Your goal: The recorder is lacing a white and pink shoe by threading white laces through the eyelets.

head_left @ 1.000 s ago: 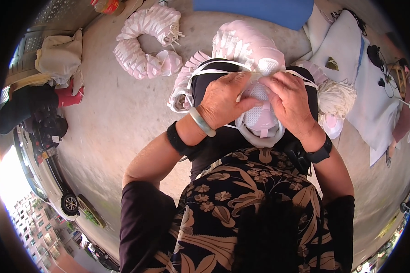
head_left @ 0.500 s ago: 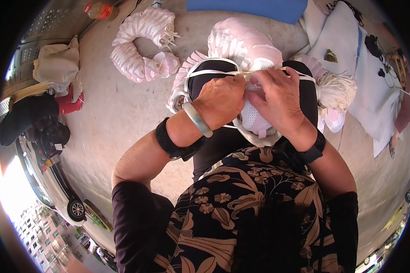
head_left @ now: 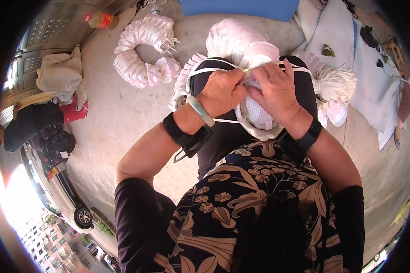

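A pale pink and white mesh shoe upper [head_left: 256, 111] lies in my lap between my knees. Over it, my left hand [head_left: 223, 91] is closed, thumb against the fingers, on a white lace [head_left: 209, 71] near the upper's top edge. Close beside it, my right hand [head_left: 274, 91] bends its thumb and fingers in a pinch at the same lace, one finger raised. What lies between the fingertips is partly hidden. Beyond my hands, a stacked row of similar uppers [head_left: 232, 43] rests past my knees. Another white strand runs below my left hand.
On the floor at the upper left curls a second string of uppers [head_left: 143, 68]. A bundle of white laces [head_left: 337, 82] hangs by my right knee. White sheeting [head_left: 337, 41] spreads at the right, a blue mat [head_left: 241, 8] lies ahead, and a bottle [head_left: 100, 20] stands far left.
My left hand has turned slightly, its thumb now lower and a white strand showing beneath it. My right hand stays near the same spot with a finger lifted. The view has shifted a little.
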Available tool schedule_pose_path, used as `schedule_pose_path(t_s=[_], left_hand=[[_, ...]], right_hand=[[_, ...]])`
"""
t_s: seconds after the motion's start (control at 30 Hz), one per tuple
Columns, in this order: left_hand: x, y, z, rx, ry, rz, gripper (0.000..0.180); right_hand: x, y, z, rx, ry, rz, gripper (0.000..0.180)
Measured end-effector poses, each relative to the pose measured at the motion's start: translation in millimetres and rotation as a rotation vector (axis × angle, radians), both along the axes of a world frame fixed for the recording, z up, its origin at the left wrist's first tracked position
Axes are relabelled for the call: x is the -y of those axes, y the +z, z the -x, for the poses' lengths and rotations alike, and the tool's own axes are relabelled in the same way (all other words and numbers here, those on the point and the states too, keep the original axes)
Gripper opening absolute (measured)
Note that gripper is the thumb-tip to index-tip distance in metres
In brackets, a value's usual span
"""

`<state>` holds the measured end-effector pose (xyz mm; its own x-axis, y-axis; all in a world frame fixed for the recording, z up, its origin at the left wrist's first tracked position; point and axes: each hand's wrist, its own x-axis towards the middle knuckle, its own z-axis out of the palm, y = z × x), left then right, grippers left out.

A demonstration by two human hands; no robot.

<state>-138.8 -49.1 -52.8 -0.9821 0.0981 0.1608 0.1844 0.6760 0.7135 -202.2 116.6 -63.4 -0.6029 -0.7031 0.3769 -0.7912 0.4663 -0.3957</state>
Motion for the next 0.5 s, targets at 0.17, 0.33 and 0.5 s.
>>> schedule_pose_path(t_s=[0.17,0.33,0.5], left_hand=[[-1,-1,-6,0.103,0.051,-0.227,0.009],[-11,-4,-6,0.19,0.214,-0.381,0.004],[-14,-4,-9,0.168,0.221,-0.252,0.032]], right_hand=[[8,10,-4,-0.186,0.052,-0.167,0.015],[11,27,-11,-0.279,0.059,-0.445,0.012],[2,26,-7,-0.184,0.067,-0.345,0.009]])
